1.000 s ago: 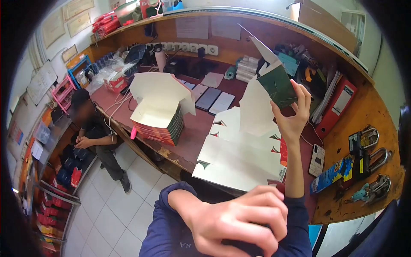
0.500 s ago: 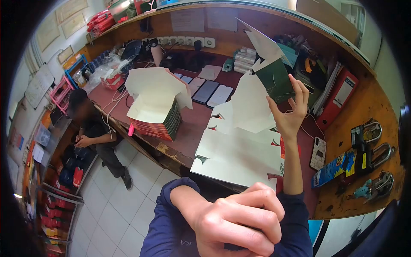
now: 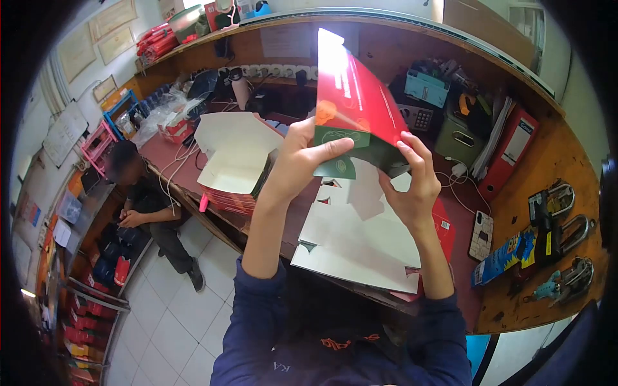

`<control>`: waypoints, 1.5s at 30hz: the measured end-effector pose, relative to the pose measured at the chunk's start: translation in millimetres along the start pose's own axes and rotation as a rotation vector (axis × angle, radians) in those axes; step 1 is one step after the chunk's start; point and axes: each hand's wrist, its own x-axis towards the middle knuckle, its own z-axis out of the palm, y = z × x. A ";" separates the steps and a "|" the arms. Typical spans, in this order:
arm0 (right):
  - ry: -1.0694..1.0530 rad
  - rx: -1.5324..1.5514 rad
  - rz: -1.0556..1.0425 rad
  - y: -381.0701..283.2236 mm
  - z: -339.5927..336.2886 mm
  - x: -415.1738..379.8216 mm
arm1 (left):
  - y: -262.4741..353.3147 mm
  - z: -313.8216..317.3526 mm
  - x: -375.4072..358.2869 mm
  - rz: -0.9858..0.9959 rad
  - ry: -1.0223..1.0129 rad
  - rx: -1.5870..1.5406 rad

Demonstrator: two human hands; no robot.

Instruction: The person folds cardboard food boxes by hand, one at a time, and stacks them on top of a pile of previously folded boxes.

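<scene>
A partly folded red and green carton [image 3: 364, 93] is held up in front of me above the table. My left hand [image 3: 297, 157] grips its green left edge, thumb on the near face and fingers behind. My right hand [image 3: 412, 186] closes on its lower right corner, with the fingers on the red panel. Below lies a stack of flat carton blanks [image 3: 351, 238], white side up with cut notches. To the left stands a stack of nested cartons [image 3: 235, 161], white inside with red sides.
A person [image 3: 151, 206] sits at the left beside the table. Padlocks [image 3: 573, 231], a patterned phone [image 3: 480, 235] and a red binder [image 3: 512, 151] line the right side. A bottle [image 3: 239, 89] and power sockets [image 3: 283, 72] are at the back.
My left hand has risen from near my chest to grip the carton. The carton has turned from its white inside to its red face, and my right hand has moved lower.
</scene>
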 end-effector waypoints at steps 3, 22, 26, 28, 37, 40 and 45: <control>-0.008 0.022 -0.039 -7.0 -5.3 3.9 | -37.9 8.7 9.3 0.293 0.118 -0.042; 0.099 -0.112 -0.038 -17.0 10.3 -5.4 | -63.2 57.3 24.2 0.369 0.246 -0.208; 0.150 0.007 0.078 -16.7 6.6 -5.8 | -68.6 56.0 25.0 0.069 0.095 -0.711; -0.039 0.229 0.342 -15.9 -16.5 10.6 | -62.9 52.8 25.6 0.289 -0.018 -0.330; -0.209 1.107 0.969 113.1 -79.8 46.8 | -80.3 -7.5 -3.0 0.942 -0.084 1.683; -0.294 1.263 0.820 79.7 -70.2 46.9 | -57.6 24.3 -27.0 0.485 -0.348 1.073; -0.483 1.376 0.267 15.3 -43.7 2.9 | -55.7 51.4 -40.9 0.604 0.011 0.269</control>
